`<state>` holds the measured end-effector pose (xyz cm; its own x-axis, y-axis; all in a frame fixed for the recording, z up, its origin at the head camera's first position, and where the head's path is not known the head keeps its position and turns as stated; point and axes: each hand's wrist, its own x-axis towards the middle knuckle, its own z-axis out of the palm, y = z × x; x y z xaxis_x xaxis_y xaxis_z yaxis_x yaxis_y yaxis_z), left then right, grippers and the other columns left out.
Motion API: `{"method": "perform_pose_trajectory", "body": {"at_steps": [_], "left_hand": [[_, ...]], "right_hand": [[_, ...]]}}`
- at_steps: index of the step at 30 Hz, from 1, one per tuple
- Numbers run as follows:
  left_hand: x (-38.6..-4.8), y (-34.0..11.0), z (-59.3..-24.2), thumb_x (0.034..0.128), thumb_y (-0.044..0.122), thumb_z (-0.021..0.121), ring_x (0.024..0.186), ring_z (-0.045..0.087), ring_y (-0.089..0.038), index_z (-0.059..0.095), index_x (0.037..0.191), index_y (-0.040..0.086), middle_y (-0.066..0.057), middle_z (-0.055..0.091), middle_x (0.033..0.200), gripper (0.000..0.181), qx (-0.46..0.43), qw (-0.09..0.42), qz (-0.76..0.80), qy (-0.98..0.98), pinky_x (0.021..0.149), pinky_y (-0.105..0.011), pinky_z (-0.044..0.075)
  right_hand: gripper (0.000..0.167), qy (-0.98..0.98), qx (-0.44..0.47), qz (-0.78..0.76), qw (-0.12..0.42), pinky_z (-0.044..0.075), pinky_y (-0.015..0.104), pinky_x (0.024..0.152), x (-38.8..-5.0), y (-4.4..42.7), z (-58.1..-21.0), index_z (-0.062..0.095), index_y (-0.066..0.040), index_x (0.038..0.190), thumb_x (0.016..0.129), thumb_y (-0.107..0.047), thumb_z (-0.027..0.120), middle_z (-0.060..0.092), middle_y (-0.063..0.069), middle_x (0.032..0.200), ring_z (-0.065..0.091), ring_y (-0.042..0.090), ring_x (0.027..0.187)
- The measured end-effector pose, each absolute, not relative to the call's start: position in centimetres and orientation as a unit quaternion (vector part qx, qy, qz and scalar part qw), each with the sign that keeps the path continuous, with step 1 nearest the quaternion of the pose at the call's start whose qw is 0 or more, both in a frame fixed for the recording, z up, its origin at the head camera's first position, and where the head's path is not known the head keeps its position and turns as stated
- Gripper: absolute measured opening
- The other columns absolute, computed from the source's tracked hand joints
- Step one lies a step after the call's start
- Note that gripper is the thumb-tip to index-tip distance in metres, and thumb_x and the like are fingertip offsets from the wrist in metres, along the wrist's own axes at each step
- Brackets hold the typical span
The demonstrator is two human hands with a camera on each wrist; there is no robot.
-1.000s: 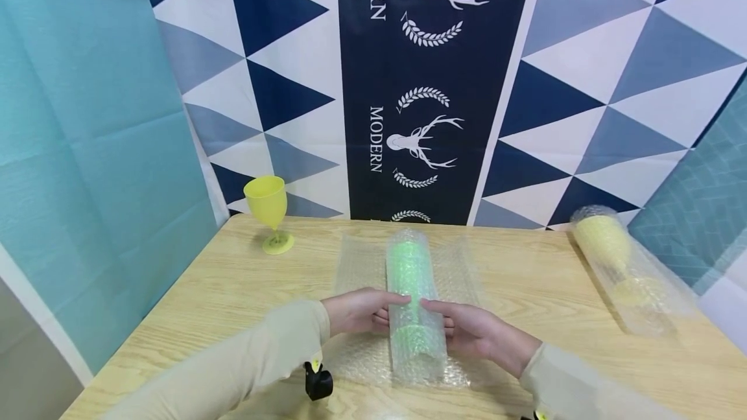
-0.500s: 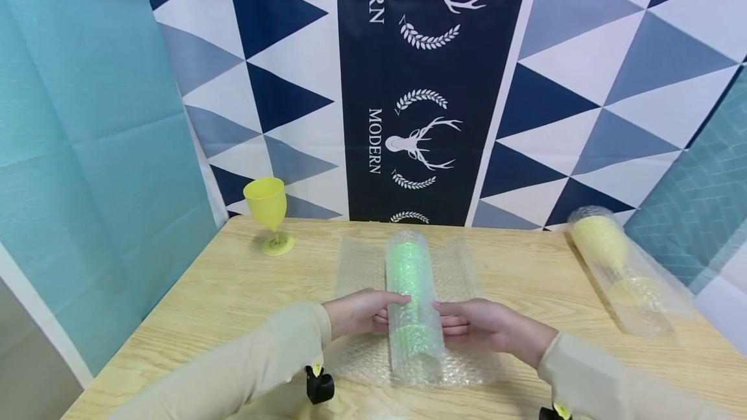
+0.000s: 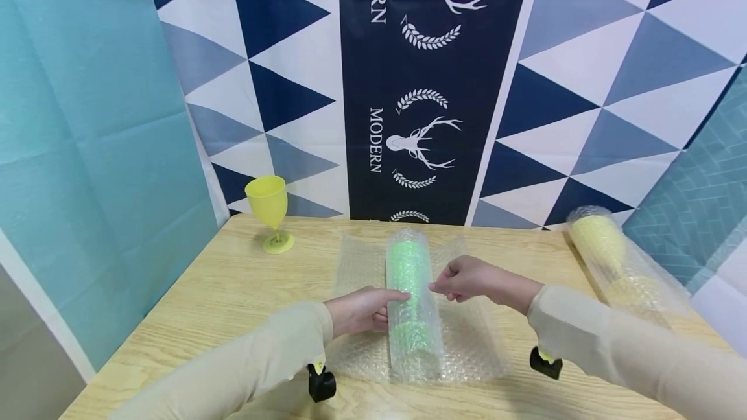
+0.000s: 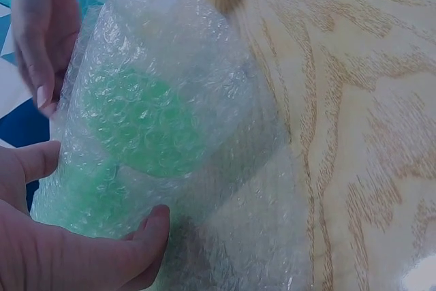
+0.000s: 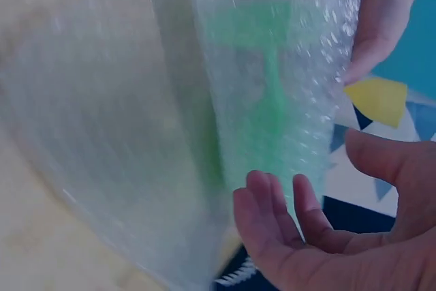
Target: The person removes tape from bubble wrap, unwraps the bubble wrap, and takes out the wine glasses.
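Observation:
A green goblet (image 3: 408, 271) lies rolled inside clear bubble wrap (image 3: 475, 352), part of which spreads flat beneath it on the table. My left hand (image 3: 360, 312) holds the roll from its left side, thumb on top. In the left wrist view the thumb and fingers of the left hand (image 4: 95, 253) curve round the wrapped goblet (image 4: 146, 124). My right hand (image 3: 475, 277) hovers at the roll's right side. Its fingers bend loosely, the thumb apart from them, with nothing between, as the right wrist view shows the right hand (image 5: 334, 243) beside the wrap.
A yellow goblet (image 3: 268, 203) stands upright at the table's back left corner. Toward the right edge lies another bubble-wrapped yellow goblet (image 3: 601, 245). The wooden table (image 3: 233, 290) meets a patterned cloth (image 3: 420, 70) behind and a teal cloth (image 3: 93, 148) at left.
My right hand has let go of the roll's right side and moved up and away from me along it. The left hand keeps its hold in the same place.

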<state>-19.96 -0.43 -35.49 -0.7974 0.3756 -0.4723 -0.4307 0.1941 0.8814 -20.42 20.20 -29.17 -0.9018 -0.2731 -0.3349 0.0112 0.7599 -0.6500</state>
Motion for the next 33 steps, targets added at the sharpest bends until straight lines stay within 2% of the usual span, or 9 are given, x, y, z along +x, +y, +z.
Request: {"method": "perform_pose_trajectory", "body": {"at_steps": [3,8,11,14,19,21,25,29,33], "left_hand": [[-19.9,-0.4,-35.4,0.0933,0.027,0.059,0.094,0.068,-0.016,0.055,0.122,-0.004,-0.015,0.069,0.107,0.042,-0.023,0.315,0.638,0.702,0.097,-0.036,0.053],[-19.8,-0.4,-35.4,0.0922,0.026,0.061,0.099,0.066,-0.019,0.051,0.127,-0.005,-0.015,0.064,0.109,0.048,-0.034,0.310,0.640,0.703,0.099,-0.037,0.052],[-19.7,-0.3,-35.4,0.0910,0.027,0.062,0.100,0.064,-0.020,0.047,0.130,-0.006,-0.014,0.060,0.108,0.053,-0.041,0.308,0.641,0.702,0.100,-0.038,0.051],[-19.7,-0.2,-35.4,0.0899,0.028,0.064,0.101,0.062,-0.021,0.044,0.131,-0.005,-0.014,0.056,0.109,0.056,-0.047,0.305,0.642,0.702,0.100,-0.039,0.050],[-19.5,-0.2,-35.3,0.0888,0.028,0.065,0.105,0.057,-0.023,0.038,0.136,-0.006,-0.016,0.051,0.115,0.064,-0.049,0.297,0.638,0.709,0.102,-0.041,0.048],[-19.5,-0.1,-35.3,0.0887,0.029,0.065,0.105,0.056,-0.022,0.038,0.137,-0.005,-0.016,0.051,0.117,0.065,-0.046,0.295,0.637,0.710,0.102,-0.040,0.048],[-19.3,0.2,-35.5,0.0885,0.029,0.064,0.101,0.058,-0.018,0.045,0.130,-0.002,-0.012,0.054,0.117,0.056,-0.040,0.291,0.638,0.711,0.100,-0.037,0.049],[-19.2,0.4,-35.8,0.0887,0.031,0.063,0.100,0.057,-0.017,0.049,0.127,0.000,-0.009,0.055,0.118,0.051,-0.035,0.286,0.631,0.720,0.099,-0.037,0.048],[-19.3,0.4,-35.8,0.0887,0.032,0.063,0.097,0.056,-0.015,0.049,0.127,0.001,-0.008,0.056,0.117,0.051,-0.033,0.280,0.629,0.725,0.097,-0.035,0.049]], "right_hand": [[0.022,0.943,-0.100,-0.273,0.161,0.054,0.029,0.068,-21.1,19.5,-28.5,0.064,-0.004,0.085,0.086,-0.026,0.070,0.063,0.005,0.079,0.059,0.015,0.074],[0.019,0.965,-0.155,-0.201,0.067,0.045,0.023,0.058,-22.5,18.1,-27.8,0.067,-0.005,0.080,0.082,-0.023,0.073,0.065,0.004,0.075,0.056,0.013,0.068],[0.017,0.970,-0.164,-0.176,0.023,0.043,0.023,0.057,-23.6,17.3,-27.4,0.067,-0.005,0.079,0.081,-0.021,0.073,0.065,0.004,0.074,0.055,0.013,0.066],[0.017,0.976,-0.164,-0.145,0.003,0.047,0.026,0.060,-24.6,16.5,-27.1,0.069,-0.006,0.079,0.080,-0.022,0.074,0.067,0.004,0.077,0.056,0.015,0.069],[0.017,0.983,-0.158,-0.088,0.012,0.054,0.028,0.067,-26.2,15.2,-26.7,0.072,-0.008,0.075,0.079,-0.025,0.075,0.070,0.002,0.077,0.060,0.014,0.070],[0.019,0.985,-0.155,-0.074,0.025,0.053,0.027,0.064,-26.6,14.6,-26.7,0.072,-0.009,0.070,0.079,-0.025,0.075,0.068,0.000,0.070,0.057,0.012,0.066],[0.030,0.986,-0.149,-0.047,0.064,0.045,0.022,0.055,-27.1,13.7,-26.9,0.062,-0.011,0.058,0.080,-0.027,0.074,0.055,-0.004,0.055,0.049,0.010,0.054],[0.032,0.986,-0.139,-0.034,0.086,0.045,0.022,0.052,-27.2,13.0,-27.1,0.057,-0.011,0.063,0.080,-0.031,0.075,0.055,-0.001,0.061,0.051,0.012,0.050],[0.033,0.987,-0.142,-0.028,0.071,0.049,0.027,0.057,-27.2,12.5,-27.2,0.057,-0.008,0.068,0.078,-0.032,0.078,0.059,0.004,0.073,0.054,0.016,0.062]]}}
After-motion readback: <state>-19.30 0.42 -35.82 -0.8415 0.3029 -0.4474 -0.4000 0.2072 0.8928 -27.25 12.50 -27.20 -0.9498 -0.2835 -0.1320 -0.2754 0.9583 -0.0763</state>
